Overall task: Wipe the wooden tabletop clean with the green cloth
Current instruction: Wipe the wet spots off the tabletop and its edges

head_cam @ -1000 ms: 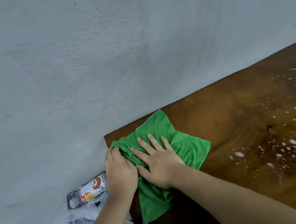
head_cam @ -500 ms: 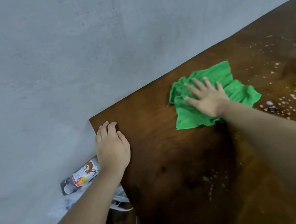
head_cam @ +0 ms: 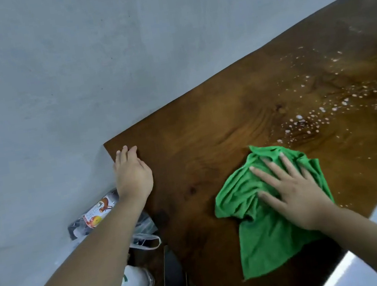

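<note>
Up against the grey wall [head_cam: 71, 62], the wooden tabletop [head_cam: 205, 128] runs away to the right, and the person leans over its left end. Their right hand [head_cam: 292, 198] lies flat on the green cloth [head_cam: 266, 236], fingers spread wide and pressing down rather than gripping, which looks meant to push as much of the bunched fabric as possible against the wood. The cloth sits crumpled near the front edge of the table, one loose corner trailing toward the person. Just beyond its far edge, a scatter of white droplets [head_cam: 300, 122] begins across the grain, and I'd guess that wet patch is where the cloth goes next. Their left hand [head_cam: 133, 176] rests palm-down at the table's left corner close to the wall, fingers straight and together, holding nothing, seemingly a brace for the reach. Below that corner, off the tabletop, lie a labelled bottle [head_cam: 95, 214] and some clear plastic [head_cam: 145, 236], out of the cloth's way.
</note>
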